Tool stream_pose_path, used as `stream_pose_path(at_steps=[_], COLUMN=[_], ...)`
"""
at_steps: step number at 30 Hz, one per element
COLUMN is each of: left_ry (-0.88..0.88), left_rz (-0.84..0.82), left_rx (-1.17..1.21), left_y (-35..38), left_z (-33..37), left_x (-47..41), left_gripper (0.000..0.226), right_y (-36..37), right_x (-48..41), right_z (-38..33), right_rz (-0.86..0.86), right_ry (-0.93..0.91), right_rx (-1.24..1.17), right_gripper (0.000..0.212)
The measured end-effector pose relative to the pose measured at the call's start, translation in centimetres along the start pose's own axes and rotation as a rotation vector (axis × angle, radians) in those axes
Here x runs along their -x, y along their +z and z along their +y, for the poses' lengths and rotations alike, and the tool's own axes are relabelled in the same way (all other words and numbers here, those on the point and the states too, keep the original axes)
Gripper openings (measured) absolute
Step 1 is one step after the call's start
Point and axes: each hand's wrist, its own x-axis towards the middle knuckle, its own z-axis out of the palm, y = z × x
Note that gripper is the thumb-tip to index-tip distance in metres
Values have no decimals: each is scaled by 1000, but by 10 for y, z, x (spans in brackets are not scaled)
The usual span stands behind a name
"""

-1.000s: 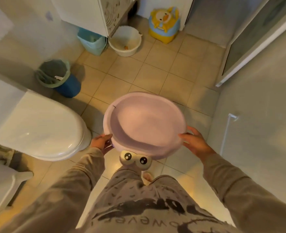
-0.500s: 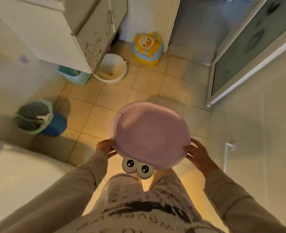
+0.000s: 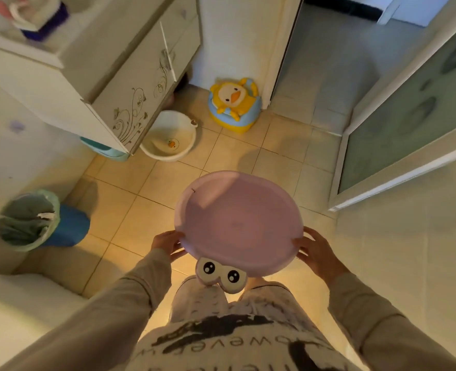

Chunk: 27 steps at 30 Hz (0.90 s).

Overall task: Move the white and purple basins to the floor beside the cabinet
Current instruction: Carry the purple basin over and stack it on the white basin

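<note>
Purple basin carried over a tan tiled bathroom floor.

A lined bin stands far left; the white basin sits beside the cabinet, near a duck potty. The left hand and right hand grip opposite rims of the purple basin, held above the open floor.

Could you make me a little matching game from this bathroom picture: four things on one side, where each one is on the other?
Things:
1. purple basin
2. white basin
3. duck potty
4. bin

Places:
A. floor, by the doorway
B. held in both hands
C. floor, near the toilet
D. floor, beside the cabinet

Pairs: 1-B, 2-D, 3-A, 4-C
</note>
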Motion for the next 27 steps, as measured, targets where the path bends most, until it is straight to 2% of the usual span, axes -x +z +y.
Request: stream_pose_path(at_steps=[8,12,16,20,27], left_ry=[-45,-36,-46,-48,-69], left_rz=[37,51,72,82,111], left_rx=[154,194,242,272,368], left_y=[96,130,153,169,189], left_z=[40,72,109,150,235], left_x=[-6,-23,-47,-80,-118], left_gripper=[5,13,6,12,12], right_y=[-33,-32,-15,13,73], right_x=[-87,-133,-179,-219,-269], right_z=[-129,-173,-211,-253,-329], right_rz=[-115,-152,-152,-155,-155], right_ry=[-15,-12,13,5,6], right_rx=[189,243,256,270,322], right_gripper=[59,54,49,53,46])
